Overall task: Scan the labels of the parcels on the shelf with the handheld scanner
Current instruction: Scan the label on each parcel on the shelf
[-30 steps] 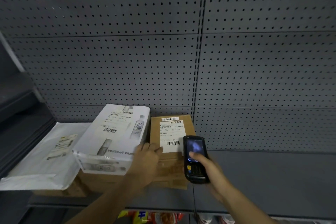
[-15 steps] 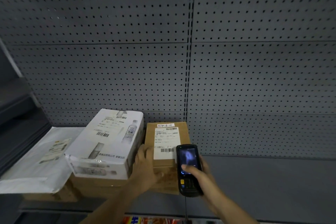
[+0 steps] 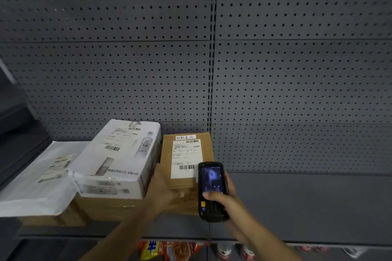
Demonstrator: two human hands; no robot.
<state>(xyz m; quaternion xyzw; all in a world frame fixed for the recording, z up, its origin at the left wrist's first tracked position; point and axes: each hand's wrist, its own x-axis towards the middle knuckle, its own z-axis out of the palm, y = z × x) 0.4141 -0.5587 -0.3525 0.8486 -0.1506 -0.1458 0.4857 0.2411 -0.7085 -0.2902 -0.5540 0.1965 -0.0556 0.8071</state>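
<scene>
A brown cardboard parcel with a white barcode label lies on the grey shelf. My left hand rests on its left front part, fingers spread along its side. My right hand grips the black handheld scanner, whose lit screen faces me; it hovers over the parcel's right front corner, its top beside the label's barcode. Left of the brown parcel a white printed box with a barcode label lies on another brown box. A white mailer bag lies at the far left.
A grey pegboard wall backs the shelf. The shelf surface to the right of the parcels is bare grey metal. Below the shelf's front edge, colourful snack packets and bottle tops show. A dark shelf unit stands at the left.
My left hand has slid from the parcel's top onto its left front side. The scanner has stayed by the label. The camera has tilted, so the parcels sit lower in view.
</scene>
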